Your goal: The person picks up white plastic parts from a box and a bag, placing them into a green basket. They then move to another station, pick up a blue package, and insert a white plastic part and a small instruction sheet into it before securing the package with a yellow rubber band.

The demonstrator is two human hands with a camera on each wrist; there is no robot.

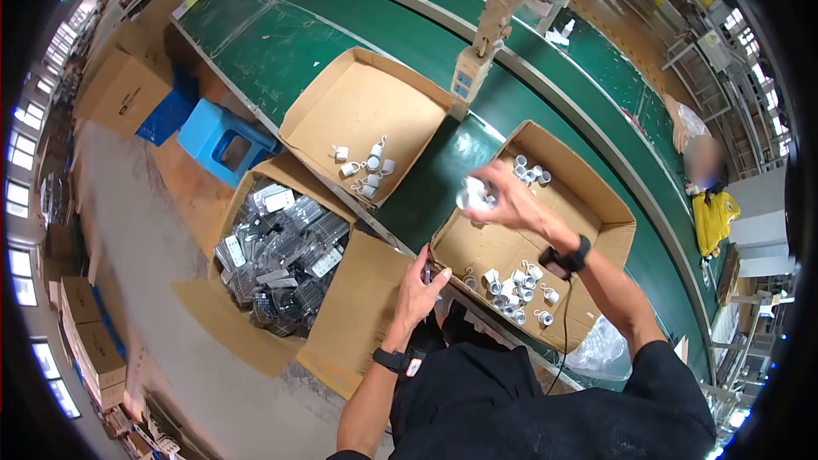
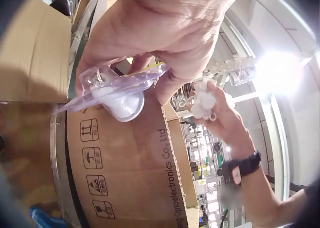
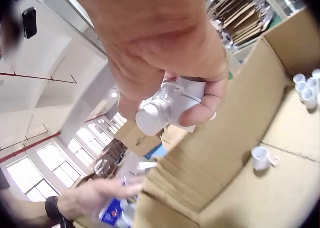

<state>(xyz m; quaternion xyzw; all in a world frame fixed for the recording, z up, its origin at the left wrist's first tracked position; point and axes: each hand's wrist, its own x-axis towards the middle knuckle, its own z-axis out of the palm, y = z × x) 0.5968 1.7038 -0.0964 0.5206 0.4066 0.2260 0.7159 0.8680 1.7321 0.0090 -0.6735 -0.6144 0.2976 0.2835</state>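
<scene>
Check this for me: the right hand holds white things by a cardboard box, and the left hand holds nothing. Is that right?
Not quite. The left wrist view shows the left hand holding clear plastic packaging with a white piece in it. The right hand does hold white things by a cardboard box.

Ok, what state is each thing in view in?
Left hand: pinching a clear plastic pack.
Right hand: gripping white pieces.
Carton under right hand: open, partly filled.
Other shallow carton: open, few white pieces inside.
Box of clear packs: flaps open, well filled.
</scene>
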